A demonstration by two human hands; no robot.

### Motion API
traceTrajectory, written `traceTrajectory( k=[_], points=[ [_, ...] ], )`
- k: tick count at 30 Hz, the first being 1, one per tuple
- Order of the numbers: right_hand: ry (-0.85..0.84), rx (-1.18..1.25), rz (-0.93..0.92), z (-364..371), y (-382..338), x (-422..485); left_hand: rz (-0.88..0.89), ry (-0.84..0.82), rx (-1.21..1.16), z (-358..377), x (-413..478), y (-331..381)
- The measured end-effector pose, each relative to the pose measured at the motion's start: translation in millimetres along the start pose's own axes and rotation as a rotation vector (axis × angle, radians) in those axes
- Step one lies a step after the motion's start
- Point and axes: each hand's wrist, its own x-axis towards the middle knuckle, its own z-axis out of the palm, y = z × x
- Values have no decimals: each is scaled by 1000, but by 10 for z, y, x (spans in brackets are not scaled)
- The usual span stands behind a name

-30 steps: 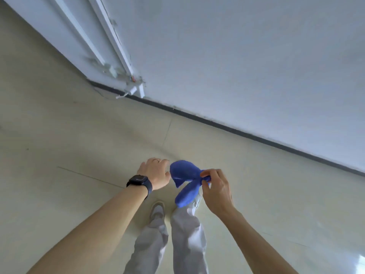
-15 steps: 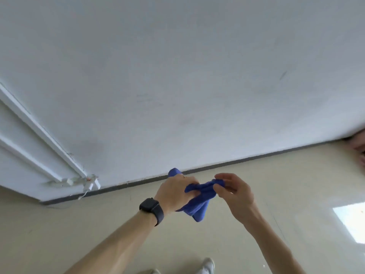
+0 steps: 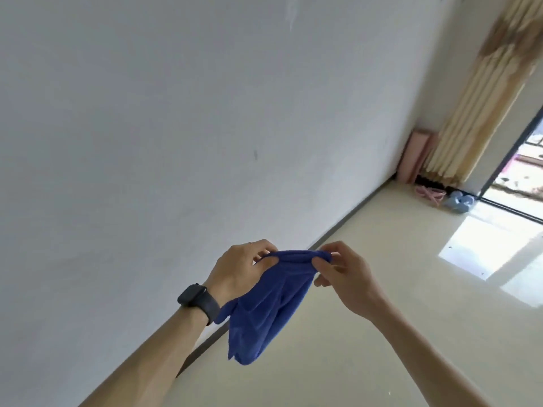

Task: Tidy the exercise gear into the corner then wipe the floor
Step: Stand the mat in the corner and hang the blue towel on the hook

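A blue cloth point(image 3: 264, 306) hangs in the air in front of me, stretched along its top edge between both hands. My left hand point(image 3: 238, 271), with a black watch on the wrist, pinches the cloth's left top corner. The right top corner is pinched by my right hand point(image 3: 343, 274). In the far corner a rolled pink mat point(image 3: 412, 155) stands upright against the wall. A pink band or rope point(image 3: 429, 193) and pale blue dumbbells point(image 3: 459, 201) lie on the floor beside it.
A white wall point(image 3: 176, 142) runs along the left with a dark baseboard. Cream curtains point(image 3: 482, 92) hang at the far right beside a glass door point(image 3: 520, 168). The beige tiled floor point(image 3: 382, 333) carries a bright sunlit patch on the right.
My view has swung right and up, from the door frame to the far corner with the gear. My hands have pulled apart, and the bunched cloth has opened and hangs longer.
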Motion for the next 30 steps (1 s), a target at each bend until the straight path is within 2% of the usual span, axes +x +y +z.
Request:
traceTrajectory(
  k=[4,6,9,14,20,30],
  points=[
    [109,-35,-59,-824,153,22,31,-68,9,532,390,624],
    [162,-172,-94,-1308,276,46,64,-80,145,834,604,946],
    [184,-369,-113,-2119,504,113,118,-5,405,1275,989,1468],
    [253,-616,-120,-3429,822,256,126,-58,602,1926,1716,2206],
    [476,-667,-32,-4925,1160,385,115,-149,577,2635,2579,3063],
    [752,-707,52,-6798,1838,1387,308,-130,496,3674,4547,4190]
  ],
)
